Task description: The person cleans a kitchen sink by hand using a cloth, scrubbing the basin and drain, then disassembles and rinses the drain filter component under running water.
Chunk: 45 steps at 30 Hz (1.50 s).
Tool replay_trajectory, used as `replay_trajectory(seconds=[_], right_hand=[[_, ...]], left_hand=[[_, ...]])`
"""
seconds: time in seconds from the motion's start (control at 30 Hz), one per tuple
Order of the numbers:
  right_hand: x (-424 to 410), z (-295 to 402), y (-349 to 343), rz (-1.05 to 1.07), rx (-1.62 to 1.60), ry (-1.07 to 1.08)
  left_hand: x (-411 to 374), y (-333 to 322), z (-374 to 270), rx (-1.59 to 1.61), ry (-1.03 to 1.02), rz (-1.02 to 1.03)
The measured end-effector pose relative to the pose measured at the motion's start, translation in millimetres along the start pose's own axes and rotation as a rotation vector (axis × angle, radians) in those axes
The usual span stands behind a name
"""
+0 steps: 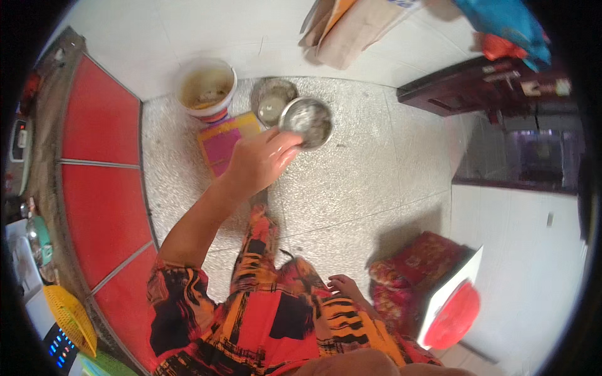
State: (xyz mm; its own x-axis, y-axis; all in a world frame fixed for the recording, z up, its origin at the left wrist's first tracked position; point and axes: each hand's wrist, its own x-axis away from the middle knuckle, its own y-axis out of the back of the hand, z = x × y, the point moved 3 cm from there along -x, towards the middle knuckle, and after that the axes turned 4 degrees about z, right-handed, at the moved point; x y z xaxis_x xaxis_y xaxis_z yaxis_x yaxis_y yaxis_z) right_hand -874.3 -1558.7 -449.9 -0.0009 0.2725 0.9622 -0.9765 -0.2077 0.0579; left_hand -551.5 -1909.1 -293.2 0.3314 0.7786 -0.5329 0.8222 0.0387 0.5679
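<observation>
My left hand reaches forward over the floor with its fingers closed on the rim of a round metal bowl, which is blurred. The hand looks wet. Just behind the bowl a round greyish basin rests on the floor against the wall, partly covered by the bowl. A white bucket with murky yellowish contents stands left of the basin. In front of the bucket lies a flat purple and yellow piece, partly behind my wrist. My right hand hangs low beside my patterned clothing, fingers slightly apart and holding nothing.
Red cabinet fronts line the left side under a counter carrying a yellow colander. At right are a seat with red patterned cloth, a white board with a round red item, and dark wooden furniture. Brown sacks hang above.
</observation>
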Motion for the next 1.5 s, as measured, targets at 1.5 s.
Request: replay_trajectory(seconds=[1.5], right_hand=[[-37.5,373.8,126.5,0.526,0.654,0.137]], left_hand=[[-52.9,68.2,-35.2,-0.690,0.602,-0.720]])
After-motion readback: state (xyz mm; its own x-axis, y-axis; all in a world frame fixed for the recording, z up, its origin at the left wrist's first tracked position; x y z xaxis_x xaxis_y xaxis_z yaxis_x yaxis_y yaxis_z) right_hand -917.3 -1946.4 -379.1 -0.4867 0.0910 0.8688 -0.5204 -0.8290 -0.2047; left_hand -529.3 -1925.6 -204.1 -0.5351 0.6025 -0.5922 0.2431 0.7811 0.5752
